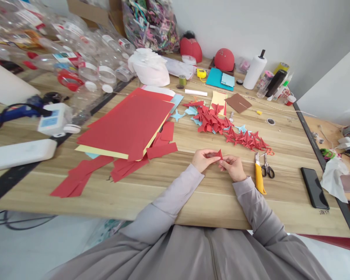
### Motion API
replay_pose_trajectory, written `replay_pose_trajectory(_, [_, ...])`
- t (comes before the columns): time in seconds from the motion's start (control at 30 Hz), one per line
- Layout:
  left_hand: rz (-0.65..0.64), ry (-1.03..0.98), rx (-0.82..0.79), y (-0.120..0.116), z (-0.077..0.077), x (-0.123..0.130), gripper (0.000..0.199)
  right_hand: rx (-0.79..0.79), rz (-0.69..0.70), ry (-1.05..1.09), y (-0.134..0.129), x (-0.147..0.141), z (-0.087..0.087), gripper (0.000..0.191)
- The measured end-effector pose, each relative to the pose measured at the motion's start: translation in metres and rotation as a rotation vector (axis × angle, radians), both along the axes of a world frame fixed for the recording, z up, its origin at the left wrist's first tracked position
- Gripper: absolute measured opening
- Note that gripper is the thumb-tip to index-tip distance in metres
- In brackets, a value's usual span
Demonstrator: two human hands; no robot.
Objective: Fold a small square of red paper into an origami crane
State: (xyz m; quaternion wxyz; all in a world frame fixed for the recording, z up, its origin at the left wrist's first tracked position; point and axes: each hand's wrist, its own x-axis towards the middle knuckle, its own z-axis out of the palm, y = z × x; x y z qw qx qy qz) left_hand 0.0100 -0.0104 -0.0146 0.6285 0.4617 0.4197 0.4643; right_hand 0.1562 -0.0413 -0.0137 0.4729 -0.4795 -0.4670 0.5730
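Note:
A small folded red paper piece (219, 154) with a pointed tip is pinched between both hands above the table. My left hand (204, 159) grips its left side, fingers closed. From the other side my right hand (232, 166) closes thumb and fingers on its lower right edge. Just beyond the hands lies a heap of red folded paper stars (211, 119), with a few light blue stars (177, 115) among and beside them. A yellow-handled utility knife (259, 177) and black-handled scissors (268, 170) rest right of my right hand.
Large red paper sheets (128, 120) are stacked at left, with cut red strips (81, 175) in front. Plastic bottles (87, 70) crowd the far left. A black phone (315, 188) lies near the right edge. At the back stand a white bottle (255, 72) and a red pincushion (224, 59).

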Motion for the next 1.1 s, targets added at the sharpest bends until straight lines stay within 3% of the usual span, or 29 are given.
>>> replay_pose_trajectory(0.27, [0.042, 0.072, 0.046, 0.002, -0.001, -0.002, 0.024, 0.007, 0.0, -0.024, 0.0, -0.002, 0.004, 0.024])
replay_pose_trajectory(0.57, [-0.092, 0.13, 0.107, -0.002, 0.002, -0.002, 0.025, 0.053, 0.111, -0.111, -0.001, 0.0, 0.002, 0.025])
replay_pose_trajectory(0.87, [-0.034, 0.181, 0.21, -0.004, 0.005, -0.004, 0.037, 0.061, 0.202, -0.148, -0.001, 0.001, 0.0, 0.022])
replay_pose_trajectory(1.1, [0.017, 0.265, 0.127, -0.004, 0.009, -0.005, 0.04, 0.035, 0.189, -0.123, -0.003, 0.0, 0.002, 0.022])
